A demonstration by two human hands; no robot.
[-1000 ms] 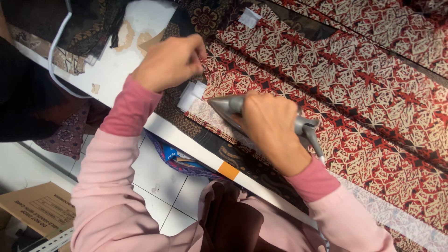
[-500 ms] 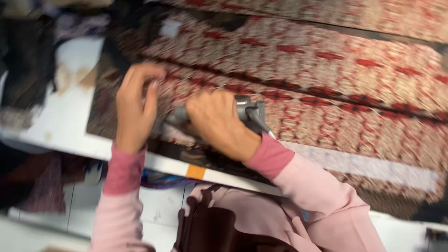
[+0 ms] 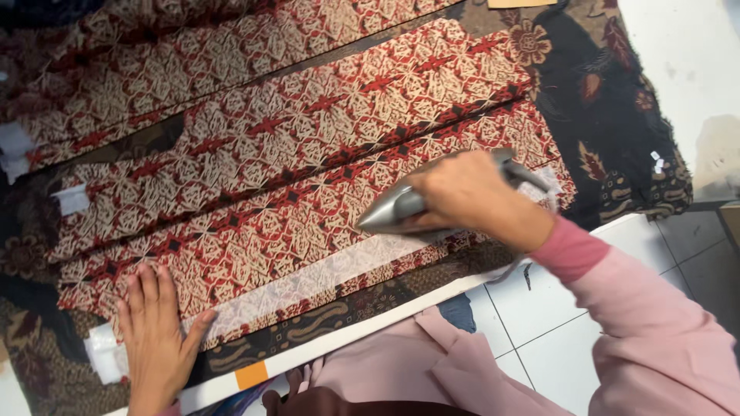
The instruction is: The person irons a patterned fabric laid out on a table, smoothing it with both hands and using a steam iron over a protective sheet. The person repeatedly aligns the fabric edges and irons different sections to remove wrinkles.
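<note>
Gripping iron (image 3: 401, 206) by handle, right hand (image 3: 462, 192) clenched, near table's front edge. Left hand (image 3: 154, 331) lay flat, released, pinning fabric (image 3: 308, 162). Fabric soft, likely shifts; iron probably heavy, hot — take handle only.

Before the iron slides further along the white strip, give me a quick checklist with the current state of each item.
1. Right hand grips the iron by its handle: ok.
2. Iron soleplate rests on the red patterned fabric at the white strip: ok.
3. Left hand lies flat, pinning the fabric near the strip's far end: ok.
4. Left fingers are well apart from the iron's tip: ok.
5. Strip lies flat between hand and iron: ok as far as visible; under the iron, cannot tell.
6. Iron cord clear of the path: cannot tell, mostly hidden behind the right hand.
</note>
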